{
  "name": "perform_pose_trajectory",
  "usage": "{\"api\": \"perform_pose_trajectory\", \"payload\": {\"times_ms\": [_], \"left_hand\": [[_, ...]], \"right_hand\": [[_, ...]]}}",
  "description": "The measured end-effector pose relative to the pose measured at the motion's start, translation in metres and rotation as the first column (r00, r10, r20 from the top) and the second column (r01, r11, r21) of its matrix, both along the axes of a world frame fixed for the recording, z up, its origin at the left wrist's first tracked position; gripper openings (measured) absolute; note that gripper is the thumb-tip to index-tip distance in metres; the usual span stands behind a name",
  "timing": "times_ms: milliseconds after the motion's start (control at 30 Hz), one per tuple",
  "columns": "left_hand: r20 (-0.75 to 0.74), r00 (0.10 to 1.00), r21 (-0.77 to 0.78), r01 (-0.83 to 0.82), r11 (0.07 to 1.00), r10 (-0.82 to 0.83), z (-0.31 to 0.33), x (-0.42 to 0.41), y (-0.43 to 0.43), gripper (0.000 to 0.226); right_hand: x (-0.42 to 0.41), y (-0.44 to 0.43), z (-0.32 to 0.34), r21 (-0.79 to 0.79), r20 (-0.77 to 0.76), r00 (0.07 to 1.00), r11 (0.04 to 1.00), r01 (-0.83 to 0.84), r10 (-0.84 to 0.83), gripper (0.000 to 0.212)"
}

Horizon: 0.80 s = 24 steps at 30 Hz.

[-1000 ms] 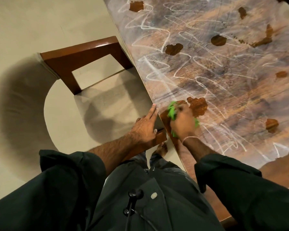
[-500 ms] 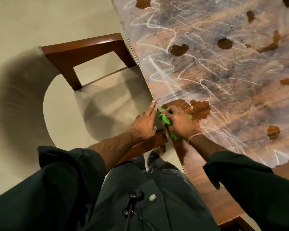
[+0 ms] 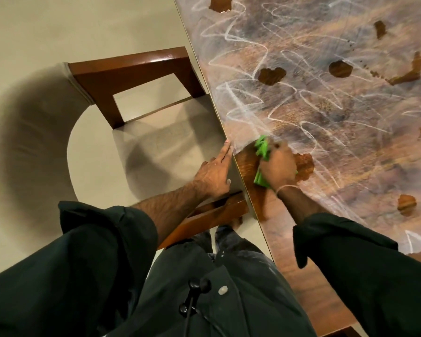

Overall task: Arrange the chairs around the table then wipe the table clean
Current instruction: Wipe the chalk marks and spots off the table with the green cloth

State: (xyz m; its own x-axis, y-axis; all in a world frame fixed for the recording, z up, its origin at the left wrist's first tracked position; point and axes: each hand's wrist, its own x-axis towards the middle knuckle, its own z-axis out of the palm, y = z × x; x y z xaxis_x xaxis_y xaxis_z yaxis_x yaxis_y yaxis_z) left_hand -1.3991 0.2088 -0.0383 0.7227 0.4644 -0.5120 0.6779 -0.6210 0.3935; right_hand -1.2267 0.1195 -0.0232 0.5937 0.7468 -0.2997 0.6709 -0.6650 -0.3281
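We log a pale beige floor (image 3: 71, 25) filling the left half of the view, smooth and matte. A broad, curved dark shadow (image 3: 29, 142) lies across it at the left, and a second, softer one sits nearer the middle. At the bottom we see a dark green-black garment: a left sleeve (image 3: 83, 251), rolled up at the forearm, and a right sleeve (image 3: 362, 263), likewise pushed back. Between them hang dark trousers (image 3: 229, 244), flecked with pale spots. On the chest a black knobbed fitting (image 3: 199, 285) carries a thin black cable (image 3: 187, 310) running downward. Just beside the fitting sits a small pale button (image 3: 223, 291).
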Motion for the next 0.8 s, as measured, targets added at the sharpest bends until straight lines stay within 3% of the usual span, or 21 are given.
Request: {"api": "perform_pose_trajectory", "payload": {"times_ms": [33,67,100,133,200,267,333,400,433,467,533,600,633,700,733,800], "left_hand": [[-0.004,1.0,0.002,-0.002,1.0,0.002,0.0,0.001,0.001,0.109],[-0.006,1.0,0.003,-0.005,1.0,0.005,0.0,0.001,0.003,0.108],[-0.007,1.0,0.004,-0.007,1.0,0.007,0.0,0.001,0.004,0.108],[-0.006,1.0,0.002,-0.007,1.0,0.007,-0.001,0.002,0.006,0.108],[0.001,1.0,-0.006,-0.01,1.0,0.01,-0.001,0.003,0.009,0.11],[0.003,1.0,-0.004,-0.014,1.0,0.014,-0.001,0.003,0.011,0.11],[0.007,1.0,0.0,-0.017,1.0,0.017,0.0,0.002,0.013,0.109],[0.017,1.0,-0.005,-0.023,1.0,0.023,-0.001,0.002,0.015,0.109],[0.018,0.999,-0.007,-0.028,1.0,0.028,-0.001,0.002,0.016,0.109],[0.016,0.999,-0.009,-0.033,0.999,0.033,-0.002,0.002,0.018,0.109],[0.015,0.999,-0.013,-0.041,0.999,0.041,-0.003,0.003,0.021,0.109],[0.019,0.999,-0.016,-0.043,0.999,0.043,-0.004,0.004,0.024,0.11],[0.02,0.999,-0.016,-0.044,0.999,0.044,-0.004,0.005,0.026,0.11],[0.023,0.999,-0.015,-0.047,0.999,0.048,-0.004,0.006,0.029,0.109],[0.025,0.998,-0.013,-0.049,0.999,0.049,-0.005,0.006,0.031,0.109],[0.03,0.998,-0.006,-0.049,0.999,0.049,-0.005,0.007,0.035,0.11]], "right_hand": [[-0.003,0.004,0.0,0.003,-0.011,0.984,0.984,0.178,-0.178,0.043],[-0.009,0.009,0.0,-0.002,-0.01,0.972,0.972,0.236,-0.236,0.041],[-0.016,0.013,0.0,0.003,0.001,0.987,0.987,0.161,-0.161,0.041],[-0.024,0.013,-0.003,0.022,0.003,1.0,1.0,-0.018,0.018,0.045],[-0.03,0.008,-0.005,0.01,-0.015,0.909,0.909,-0.416,0.416,0.057],[-0.017,0.009,-0.005,-0.027,-0.025,0.863,0.862,-0.505,0.505,0.063],[-0.006,0.015,-0.005,-0.035,0.015,0.962,0.962,-0.271,0.272,0.059],[-0.003,0.023,-0.003,-0.017,0.018,0.992,0.992,0.126,-0.125,0.047],[-0.006,0.027,-0.002,-0.009,0.002,0.974,0.974,0.225,-0.225,0.043],[-0.012,0.03,-0.001,-0.005,0.01,0.98,0.98,0.197,-0.197,0.043],[-0.023,0.028,-0.003,0.017,0.027,0.989,0.989,-0.147,0.147,0.05],[-0.019,0.023,-0.002,-0.028,-0.012,0.864,0.864,-0.503,0.503,0.062],[-0.011,0.023,-0.002,-0.057,-0.038,0.826,0.824,-0.564,0.562,0.065],[0.005,0.027,-0.008,-0.042,-0.003,0.905,0.904,-0.425,0.425,0.059],[0.011,0.031,-0.008,-0.004,0.023,0.971,0.971,-0.239,0.239,0.052],[0.012,0.041,-0.011,0.026,0.014,0.993,0.993,0.118,-0.119,0.043]]}}
